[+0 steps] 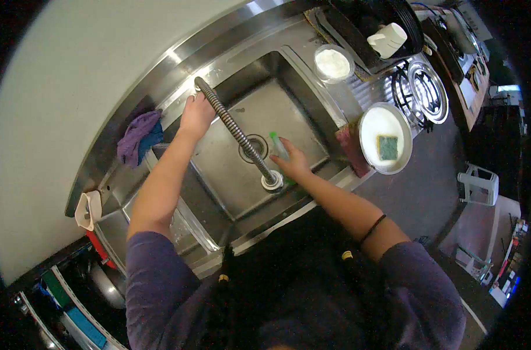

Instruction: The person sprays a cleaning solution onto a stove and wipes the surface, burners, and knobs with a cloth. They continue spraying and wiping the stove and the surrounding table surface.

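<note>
My left hand (196, 115) reaches to the base of the faucet (233, 127) at the back rim of the sink, fingers curled there. What lies under the fingertips is hidden. The flexible metal spout arches over the basin and ends in a white and silver head. In my right hand (294, 162) is a clear bottle-like thing with a green end (279, 144), held low in the sink (236, 195) to the right of the drain (255, 149). The fingers and thumb wrap partly round it.
A purple cloth (138, 135) hangs over the left rim beside a blue one. To the right are a tub of white stuff (334, 63), a white bowl (370, 131) with a green sponge (387, 148), a rack with a white mug (388, 39), and a stove (426, 90).
</note>
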A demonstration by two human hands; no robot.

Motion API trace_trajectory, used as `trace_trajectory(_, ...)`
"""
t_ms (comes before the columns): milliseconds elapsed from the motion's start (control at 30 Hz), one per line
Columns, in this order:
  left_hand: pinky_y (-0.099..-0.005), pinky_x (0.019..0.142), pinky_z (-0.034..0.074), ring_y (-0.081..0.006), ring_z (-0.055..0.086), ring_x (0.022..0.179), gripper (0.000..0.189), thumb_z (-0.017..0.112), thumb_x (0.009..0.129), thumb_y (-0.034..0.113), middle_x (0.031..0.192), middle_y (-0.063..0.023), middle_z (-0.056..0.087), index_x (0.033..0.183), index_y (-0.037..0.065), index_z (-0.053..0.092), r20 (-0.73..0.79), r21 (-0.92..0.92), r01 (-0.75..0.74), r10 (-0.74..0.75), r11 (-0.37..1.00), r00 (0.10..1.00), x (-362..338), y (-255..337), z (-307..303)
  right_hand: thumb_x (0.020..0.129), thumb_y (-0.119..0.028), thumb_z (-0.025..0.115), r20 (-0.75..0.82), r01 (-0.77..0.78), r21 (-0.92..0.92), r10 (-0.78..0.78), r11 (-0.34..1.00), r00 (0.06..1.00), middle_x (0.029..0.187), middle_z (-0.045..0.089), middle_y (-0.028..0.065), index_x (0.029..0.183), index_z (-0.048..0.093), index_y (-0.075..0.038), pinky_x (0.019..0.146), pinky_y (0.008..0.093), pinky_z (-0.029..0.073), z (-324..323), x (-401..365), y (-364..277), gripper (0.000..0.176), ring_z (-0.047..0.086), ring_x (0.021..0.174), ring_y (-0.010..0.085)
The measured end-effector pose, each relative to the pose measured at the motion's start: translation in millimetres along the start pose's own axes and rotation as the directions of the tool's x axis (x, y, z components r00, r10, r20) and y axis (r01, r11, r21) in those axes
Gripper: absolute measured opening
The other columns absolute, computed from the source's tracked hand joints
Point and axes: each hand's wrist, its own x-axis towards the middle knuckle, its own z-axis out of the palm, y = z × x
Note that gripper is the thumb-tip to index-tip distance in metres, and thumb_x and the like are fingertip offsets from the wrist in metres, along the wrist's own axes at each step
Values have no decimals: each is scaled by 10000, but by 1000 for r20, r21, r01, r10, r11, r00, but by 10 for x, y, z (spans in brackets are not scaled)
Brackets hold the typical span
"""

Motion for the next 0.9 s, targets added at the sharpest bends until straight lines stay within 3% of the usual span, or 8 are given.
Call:
trace_trajectory(133, -426, 757, 441, -315, 575, 810, 182, 466, 877, 146, 911, -192, 603, 906, 16, 590, 254, 87, -49, 25, 995, 967, 129, 83, -40, 757, -353, 715, -22, -16, -18, 16, 1000, 1000, 1194, 568, 198, 1305, 456, -77, 931, 388, 433, -24, 17, 27, 665, 557, 1103, 331)
trace_trajectory(200, -438, 779, 445, -337, 591, 831, 216, 434, 901, 150, 907, -218, 614, 887, -12, 577, 225, -144, 261, -225, 955, 948, 181, 76, 149, 756, -328, 717, -45, -8, -2, 8, 1000, 999, 1178, 577, 198, 1299, 463, -87, 922, 394, 439, -54, 6, 20, 646, 563, 1084, 342)
trace_trajectory(300, -460, 783, 472, -365, 608, 872, 264, 400, 897, 160, 907, -214, 614, 853, -23, 586, 179, -180, 240, -208, 954, 962, 195, 56, 333, 754, -288, 721, -92, 21, 27, -18, 999, 996, 1157, 589, 194, 1288, 475, -103, 910, 407, 448, -72, -24, 35, 617, 572, 1052, 368)
trace_trajectory(400, -463, 674, 524, -299, 647, 765, 136, 495, 835, 114, 850, -124, 625, 832, 44, 611, 172, 207, 52, -88, 977, 981, 258, 145, 190, 754, -292, 722, -79, -21, 62, 26, 998, 997, 1169, 585, 191, 1283, 483, -101, 915, 403, 446, -116, -29, 23, 611, 570, 1062, 362)
trace_trajectory(633, -420, 625, 534, -315, 652, 665, 130, 482, 841, 126, 700, -153, 634, 826, 42, 580, 77, 219, 27, -45, 975, 996, 275, 320, -188, 757, -293, 718, -162, 93, 129, -72, 987, 984, 1167, 583, 197, 1284, 482, -97, 897, 387, 458, -242, -126, -184, 610, 576, 1054, 354)
trace_trajectory(667, -456, 804, 507, -371, 609, 946, 227, 418, 869, 59, 1017, -215, 606, 1031, 5, 567, 355, 103, 272, -291, 957, 888, 335, 299, -149, 757, -292, 717, -188, 125, 140, -98, 982, 977, 1168, 581, 199, 1288, 477, -96, 897, 384, 459, -259, -138, -271, 614, 576, 1054, 354)
trace_trajectory(767, -445, 837, 499, -375, 592, 986, 321, 429, 846, 36, 1165, -195, 558, 1148, 45, 539, 101, 136, -8, -6, 991, 995, 107, 205, -185, 745, -263, 712, -165, 169, 140, -145, 976, 976, 1188, 573, 191, 1296, 466, -91, 906, 398, 452, -370, -86, -397, 627, 571, 1061, 347)
trace_trajectory(900, -427, 881, 466, -385, 525, 1105, 471, 471, 788, -7, 1303, -195, 476, 1246, 98, 499, -52, 14, 59, -58, 998, 997, -253, 446, -834, 747, -233, 688, 35, 201, -123, -198, 972, 980, 1130, 583, 204, 1287, 469, -70, 871, 421, 458, -371, 224, -335, 606, 567, 1024, 367)
